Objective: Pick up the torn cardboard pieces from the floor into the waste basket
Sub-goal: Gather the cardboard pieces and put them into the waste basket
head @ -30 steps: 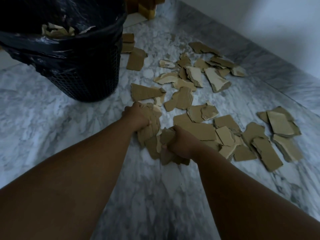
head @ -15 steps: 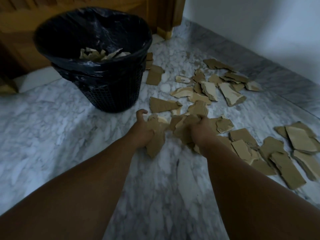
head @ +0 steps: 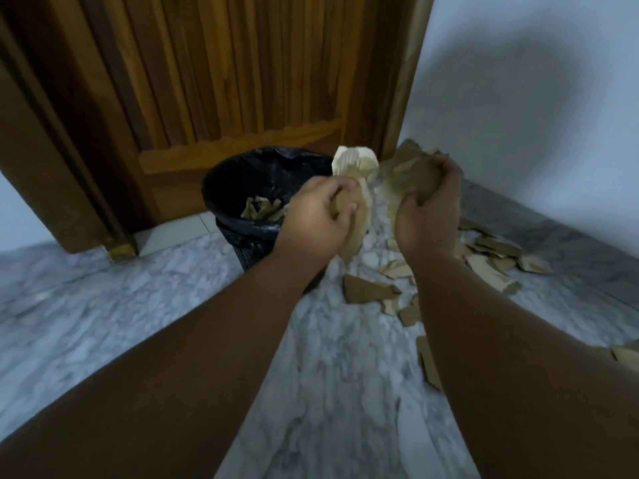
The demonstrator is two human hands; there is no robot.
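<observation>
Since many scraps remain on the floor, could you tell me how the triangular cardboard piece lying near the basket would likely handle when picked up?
The triangular cardboard piece lies flat with straight edges, so it is probably fairly stiff. It looks thin, so likely light. Flat on the smooth marble floor, it may slide before fingers get under an edge.

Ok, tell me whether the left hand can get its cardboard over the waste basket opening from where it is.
Probably yes. The left hand, closed on a bunch of cardboard pieces, is raised at the right rim of the waste basket. The liner mouth is open and only partly filled, and nothing lies between them.
</observation>
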